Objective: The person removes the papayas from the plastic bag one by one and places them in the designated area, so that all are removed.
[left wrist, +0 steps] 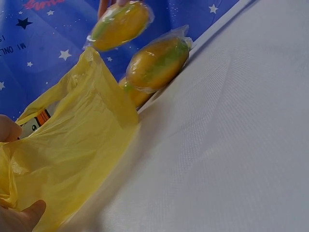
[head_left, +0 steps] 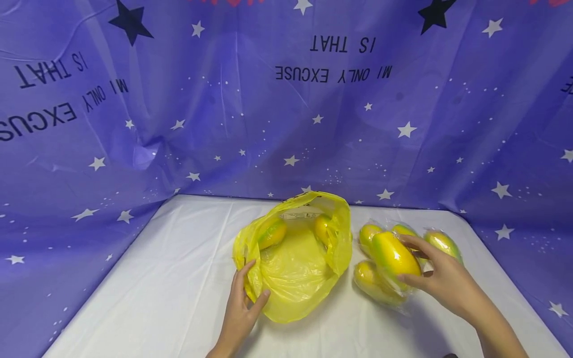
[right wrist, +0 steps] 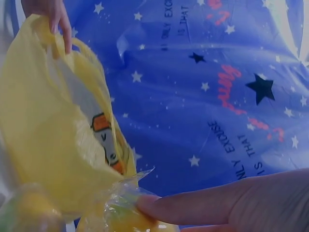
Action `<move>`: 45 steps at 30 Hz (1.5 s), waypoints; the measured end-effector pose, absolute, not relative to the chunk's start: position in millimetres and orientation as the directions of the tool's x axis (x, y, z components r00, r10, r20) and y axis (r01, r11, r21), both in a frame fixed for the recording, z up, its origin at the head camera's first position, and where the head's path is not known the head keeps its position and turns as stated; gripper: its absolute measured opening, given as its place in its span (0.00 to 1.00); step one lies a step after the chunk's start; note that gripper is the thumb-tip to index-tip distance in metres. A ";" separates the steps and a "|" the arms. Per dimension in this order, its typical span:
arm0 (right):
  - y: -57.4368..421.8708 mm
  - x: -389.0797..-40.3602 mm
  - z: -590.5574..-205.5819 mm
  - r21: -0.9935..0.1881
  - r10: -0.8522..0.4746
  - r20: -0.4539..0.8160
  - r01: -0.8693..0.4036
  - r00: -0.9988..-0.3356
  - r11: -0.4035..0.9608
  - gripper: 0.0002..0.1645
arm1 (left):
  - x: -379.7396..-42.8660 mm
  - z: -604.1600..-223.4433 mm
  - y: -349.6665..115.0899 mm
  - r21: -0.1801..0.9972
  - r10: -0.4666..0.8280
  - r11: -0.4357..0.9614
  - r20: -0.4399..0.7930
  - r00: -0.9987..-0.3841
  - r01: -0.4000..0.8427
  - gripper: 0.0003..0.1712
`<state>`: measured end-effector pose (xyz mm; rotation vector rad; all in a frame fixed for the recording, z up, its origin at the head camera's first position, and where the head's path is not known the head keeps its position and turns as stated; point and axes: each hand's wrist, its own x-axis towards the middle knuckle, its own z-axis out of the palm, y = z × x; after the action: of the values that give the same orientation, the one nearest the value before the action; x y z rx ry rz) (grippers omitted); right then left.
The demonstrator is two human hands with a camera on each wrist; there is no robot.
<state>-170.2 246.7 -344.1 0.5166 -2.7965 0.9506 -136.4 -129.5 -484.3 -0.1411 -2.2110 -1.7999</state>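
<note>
A yellow plastic bag stands on the table with its mouth spread wide. Two mangoes lie inside it, one at the left and one at the right. My left hand holds the bag's left rim, its thumb at the front edge. To the right of the bag, my right hand grips a yellow-green mango in clear wrap, raised above the others. Beneath and around it are more wrapped mangoes, among them a front one and a far-right one.
A white cloth covers the table. Purple-blue fabric printed with stars and lettering hangs behind it and along both sides. The loose mangoes sit close together just right of the bag.
</note>
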 end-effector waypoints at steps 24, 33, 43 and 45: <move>293.0 -165.8 -363.0 -0.489 -0.179 0.137 -0.224 -0.974 0.843 0.48 | -136.9 -486.9 -126.5 0.956 -0.096 0.166 0.260 -0.961 0.242 0.40; 299.5 -172.8 -367.4 -0.468 -0.161 0.095 -0.187 -0.982 0.864 0.49 | -135.9 -488.9 -127.8 0.953 -0.096 0.179 0.263 -0.960 0.243 0.39; 301.2 -176.7 -374.1 -0.501 -0.182 0.035 -0.175 -0.983 0.847 0.44 | -136.2 -485.9 -130.7 0.938 -0.111 0.250 0.275 -0.955 0.241 0.40; 301.8 -177.1 -376.1 -0.505 -0.182 0.010 -0.162 -0.983 0.848 0.41 | -136.4 -485.5 -130.6 0.936 -0.112 0.252 0.281 -0.953 0.246 0.40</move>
<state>-177.1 301.8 -376.1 0.2842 -3.0558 0.8306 -136.4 -130.6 -485.5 -0.1248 -2.2374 -1.7564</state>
